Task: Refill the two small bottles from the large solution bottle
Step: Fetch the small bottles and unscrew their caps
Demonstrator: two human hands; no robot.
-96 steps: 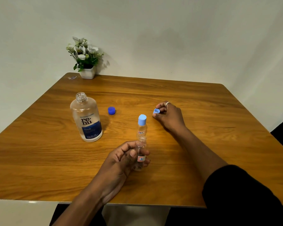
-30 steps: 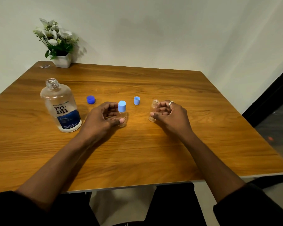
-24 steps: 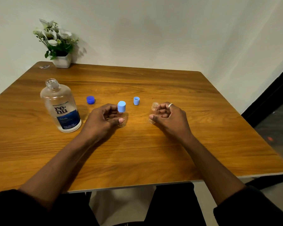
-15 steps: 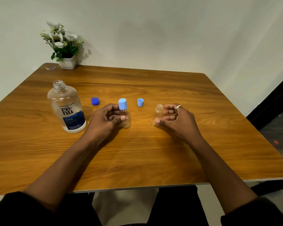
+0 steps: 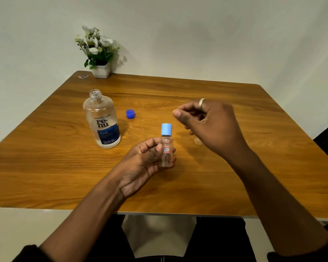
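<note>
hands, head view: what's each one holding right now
left hand: holding the capped small bottle
right hand: fingers curled, blurred; cannot tell if it holds anything

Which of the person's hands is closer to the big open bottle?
Left. The left hand, gripping the capped small bottle, sits just right of the large bottle and nearer the camera; the right hand is raised farther right, beyond that small bottle.

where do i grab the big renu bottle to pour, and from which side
Grip the large bottle round its wide labelled middle, hand coming in level from its left. It stands upright with an open neck, so a top grip would block the mouth; the dark blue cap lies to its right.
</note>
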